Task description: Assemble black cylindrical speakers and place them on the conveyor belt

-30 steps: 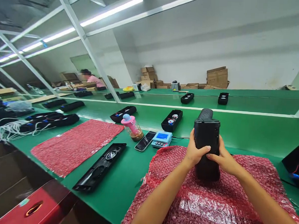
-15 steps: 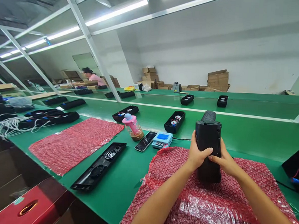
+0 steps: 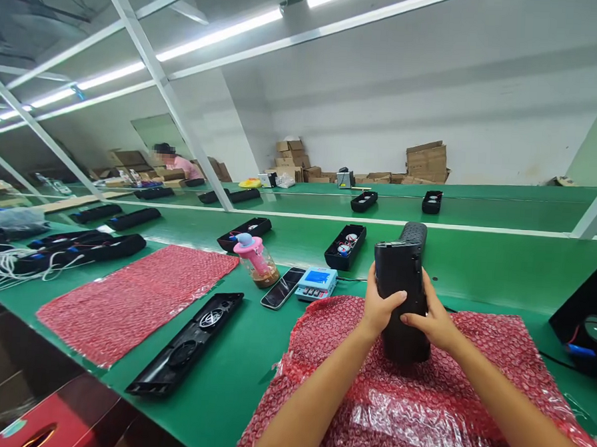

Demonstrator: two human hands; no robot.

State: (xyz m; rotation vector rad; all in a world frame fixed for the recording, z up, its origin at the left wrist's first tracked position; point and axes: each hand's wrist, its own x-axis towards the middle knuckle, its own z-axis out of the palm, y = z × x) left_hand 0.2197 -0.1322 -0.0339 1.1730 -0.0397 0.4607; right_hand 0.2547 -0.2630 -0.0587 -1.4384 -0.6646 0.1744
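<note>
The left hand (image 3: pixel 380 309) and right hand (image 3: pixel 437 319) are clamped on an oblong black case (image 3: pixel 397 269), upright over red plastic bubble wrap (image 3: pixel 418 416) at the near edge of the green tabletop (image 3: pixel 235 380); leftward lies a long black panel (image 3: pixel 198 335).

A casing (image 3: pixel 400 279) stands between the left hand (image 3: pixel 381 311) and right hand (image 3: pixel 434 322), over bubble wrap (image 3: pixel 409 406) at near right on my remote feed; whether it rests there, I can't quite tell. Leftward from it lie an instrument (image 3: pixel 317 284), a phone (image 3: pixel 282 288) and a bottle (image 3: pixel 257 265). A panel (image 3: pixel 186 346) lies nearer, right of a second wrap sheet (image 3: pixel 139 302). Cables (image 3: pixel 3 268) sit at left; cartons (image 3: pixel 425 165) stand behind the far bench (image 3: pixel 304 196).
</note>
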